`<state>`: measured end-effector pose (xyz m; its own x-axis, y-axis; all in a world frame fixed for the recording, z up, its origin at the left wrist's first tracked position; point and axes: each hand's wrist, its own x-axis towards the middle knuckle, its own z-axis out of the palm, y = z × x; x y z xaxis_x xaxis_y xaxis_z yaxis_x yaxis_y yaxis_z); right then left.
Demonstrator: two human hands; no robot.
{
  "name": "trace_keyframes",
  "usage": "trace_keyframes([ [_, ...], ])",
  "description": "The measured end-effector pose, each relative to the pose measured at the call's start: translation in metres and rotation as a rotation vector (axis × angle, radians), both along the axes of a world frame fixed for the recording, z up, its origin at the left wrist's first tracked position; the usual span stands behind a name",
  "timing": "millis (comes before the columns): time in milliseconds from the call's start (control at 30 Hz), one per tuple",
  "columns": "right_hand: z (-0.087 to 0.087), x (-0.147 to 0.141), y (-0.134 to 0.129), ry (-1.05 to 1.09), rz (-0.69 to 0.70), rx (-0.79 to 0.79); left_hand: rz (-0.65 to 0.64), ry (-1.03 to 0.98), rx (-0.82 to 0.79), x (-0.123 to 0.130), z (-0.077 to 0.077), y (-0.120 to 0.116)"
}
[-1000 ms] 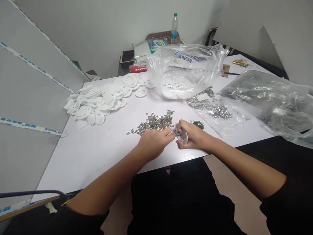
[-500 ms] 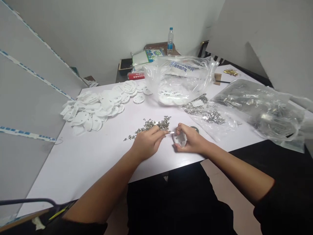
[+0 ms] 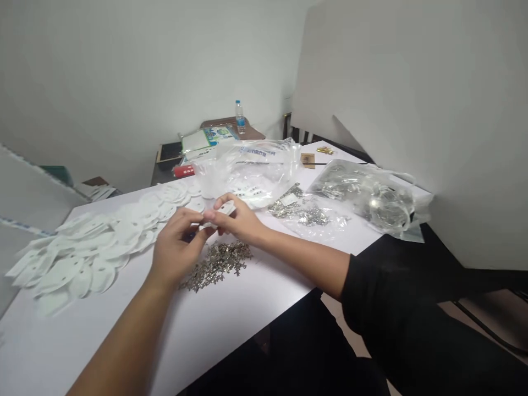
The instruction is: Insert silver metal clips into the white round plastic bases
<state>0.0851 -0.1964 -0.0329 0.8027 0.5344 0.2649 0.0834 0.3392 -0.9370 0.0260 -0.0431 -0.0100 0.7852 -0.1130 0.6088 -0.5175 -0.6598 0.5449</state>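
Observation:
My right hand (image 3: 243, 221) is closed around a white round plastic piece (image 3: 226, 208), which shows between its thumb and index finger. Against the left side of that piece, the fingertips of my left hand (image 3: 175, 247) are pinched together. Whatever is between those left fingertips is too small and covered to make out. Just below both hands a heap of small shiny metal parts (image 3: 218, 264) lies on the white table (image 3: 247, 308). To the left spreads a large pile of white round plastic pieces (image 3: 91, 242) with small holes.
Behind my hands sits a clear plastic bag (image 3: 264, 165) of white pieces. Right of it lie a bag of metal parts (image 3: 311, 214) and a larger clear bag (image 3: 371, 201). A water bottle (image 3: 240, 118) and a red box (image 3: 183, 171) stand farther back.
Both hands have come together over the metal parts, and the left fingertips now meet the white piece. Earlier they were apart, with a small metal part in the left fingers. The view has shifted.

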Motion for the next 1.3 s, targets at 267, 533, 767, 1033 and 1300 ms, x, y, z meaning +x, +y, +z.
trace_keyframes([
  [267, -0.035, 0.013, 0.004, -0.082, 0.196, -0.025, 0.091, 0.179, -0.050, -0.002, -0.025, 0.018],
  [533, -0.040, 0.012, 0.003, -0.120, 0.214, -0.060, -0.065, 0.502, -0.570, -0.006, -0.027, 0.020],
  [767, -0.045, 0.011, 0.001, -0.126, 0.203, -0.081, -0.135, 0.584, -0.734, -0.008, -0.028, 0.024],
  [1033, -0.046, 0.007, 0.003, -0.097, 0.232, -0.102, -0.122, 0.499, -0.662, -0.008, -0.033, 0.026],
  [1300, -0.043, 0.002, 0.003, -0.206, 0.077, -0.185, 0.006, 0.374, -0.466, -0.005, -0.037, 0.031],
])
